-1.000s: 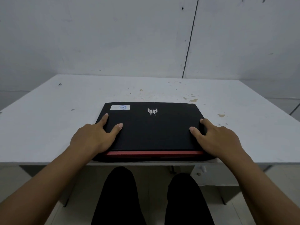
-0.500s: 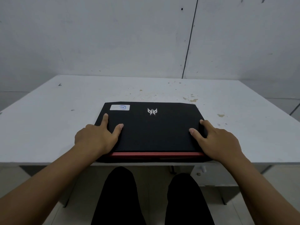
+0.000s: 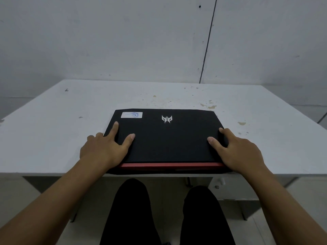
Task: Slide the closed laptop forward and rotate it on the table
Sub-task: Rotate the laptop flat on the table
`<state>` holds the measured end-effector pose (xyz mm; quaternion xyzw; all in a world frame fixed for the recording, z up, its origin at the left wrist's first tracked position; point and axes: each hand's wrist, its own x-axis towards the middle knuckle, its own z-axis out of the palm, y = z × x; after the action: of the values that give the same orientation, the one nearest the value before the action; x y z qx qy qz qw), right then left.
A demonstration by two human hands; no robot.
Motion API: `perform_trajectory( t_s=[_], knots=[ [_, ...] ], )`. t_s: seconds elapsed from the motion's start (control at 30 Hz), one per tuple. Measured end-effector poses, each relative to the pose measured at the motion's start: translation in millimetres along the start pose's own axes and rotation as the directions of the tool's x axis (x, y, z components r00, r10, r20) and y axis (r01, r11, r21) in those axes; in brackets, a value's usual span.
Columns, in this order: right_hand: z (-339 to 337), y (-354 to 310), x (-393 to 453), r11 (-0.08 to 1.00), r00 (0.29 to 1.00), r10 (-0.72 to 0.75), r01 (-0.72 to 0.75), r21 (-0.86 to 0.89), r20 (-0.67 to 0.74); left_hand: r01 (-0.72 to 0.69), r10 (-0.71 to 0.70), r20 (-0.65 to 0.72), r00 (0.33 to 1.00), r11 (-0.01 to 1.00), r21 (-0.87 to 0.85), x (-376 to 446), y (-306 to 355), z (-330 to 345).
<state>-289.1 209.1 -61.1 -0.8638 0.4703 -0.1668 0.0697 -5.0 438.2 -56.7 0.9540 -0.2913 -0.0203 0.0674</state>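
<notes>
A closed black laptop [image 3: 169, 142] with a silver logo, a white sticker at its far left corner and a red strip along its near edge lies at the front edge of the white table [image 3: 53, 129]. My left hand [image 3: 104, 149] grips its left near corner, with the thumb and index finger spread on the lid and the other fingers down the side. At the right near corner my right hand [image 3: 238, 151] holds on the same way. The near corners are hidden under my hands.
The stained white tabletop extends well beyond the laptop up to a grey wall [image 3: 159, 41]. My legs in black trousers [image 3: 131, 209] are under the table's front edge. A drawer unit [image 3: 230, 188] sits under the table at the right.
My hands have closed in a little on the laptop's near corners. The laptop has barely shifted on the table.
</notes>
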Motion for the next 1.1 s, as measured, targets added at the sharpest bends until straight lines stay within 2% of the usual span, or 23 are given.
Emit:
perform_trajectory(
  t_s=[0.17,0.3,0.5,0.7,0.93,1.03,1.1],
  knots=[
    [0.5,1.9,-0.3,1.0,1.0,-0.005,0.004,0.024,0.008,-0.011,0.011,-0.002,1.0,1.0,-0.016,-9.3,2.4,-5.0],
    [1.8,1.3,-1.3,1.0,1.0,0.005,-0.005,0.031,0.016,0.048,-0.046,-0.143,0.989,0.999,0.013,-41.7,17.0,10.1],
    [-0.4,-3.5,-5.6,0.999,0.998,0.043,-0.042,-0.018,0.05,0.078,-0.101,-0.274,0.957,0.993,-0.092,-46.2,23.4,16.0],
    [1.6,-17.7,-18.5,0.992,0.997,0.076,-0.075,-0.1,-0.002,0.017,-0.057,-0.292,0.955,0.99,-0.138,-21.7,14.2,15.4],
    [7.4,-32.4,-37.1,0.988,0.991,0.128,-0.131,-0.078,-0.039,-0.089,0.042,-0.258,0.965,0.981,-0.174,16.1,6.0,7.6],
    [5.5,-30.4,-32.0,0.993,0.993,0.116,-0.117,-0.029,-0.022,-0.066,0.018,-0.251,0.968,0.981,-0.182,12.1,6.6,7.7],
    [4.8,-28.5,-17.8,0.994,0.994,0.108,-0.108,0.012,0.018,0.003,-0.054,-0.207,0.977,0.97,-0.242,2.7,10.9,8.6]
  ],
)
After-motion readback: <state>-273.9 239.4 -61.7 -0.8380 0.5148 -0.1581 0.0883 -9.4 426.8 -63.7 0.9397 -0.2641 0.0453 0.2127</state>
